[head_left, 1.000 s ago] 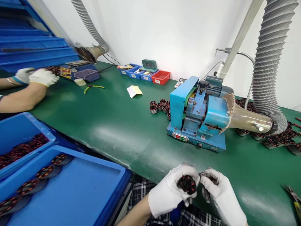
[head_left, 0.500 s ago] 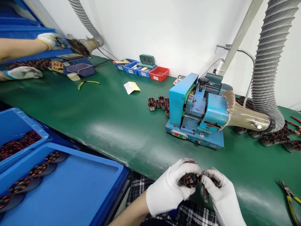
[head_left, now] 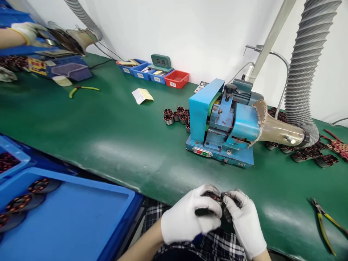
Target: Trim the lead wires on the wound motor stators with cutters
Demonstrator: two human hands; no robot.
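Note:
My left hand (head_left: 193, 217), in a white glove with dark-stained fingertips, is wrapped round a copper-wound motor stator (head_left: 214, 196). The fingers cover most of the stator. Close against its right side is my right hand (head_left: 241, 217), also gloved, with thumb and fingers pinched together. What lies in that pinch is too small to make out. Both hands are over the near edge of the green table (head_left: 163, 156), in front of a blue machine (head_left: 225, 127).
Several stators (head_left: 169, 119) stand left of the machine, and more (head_left: 300, 156) lie to its right. Pliers (head_left: 320, 214) rest at the right. A blue tray (head_left: 78, 214) with stators is at lower left. A co-worker's gloved hand (head_left: 27, 30) is at upper left.
The view has swung a little left to right, shifting the scene leftward. My left hand has turned the stator, so its wound face shows less. My right fingers remain pinched at its edge.

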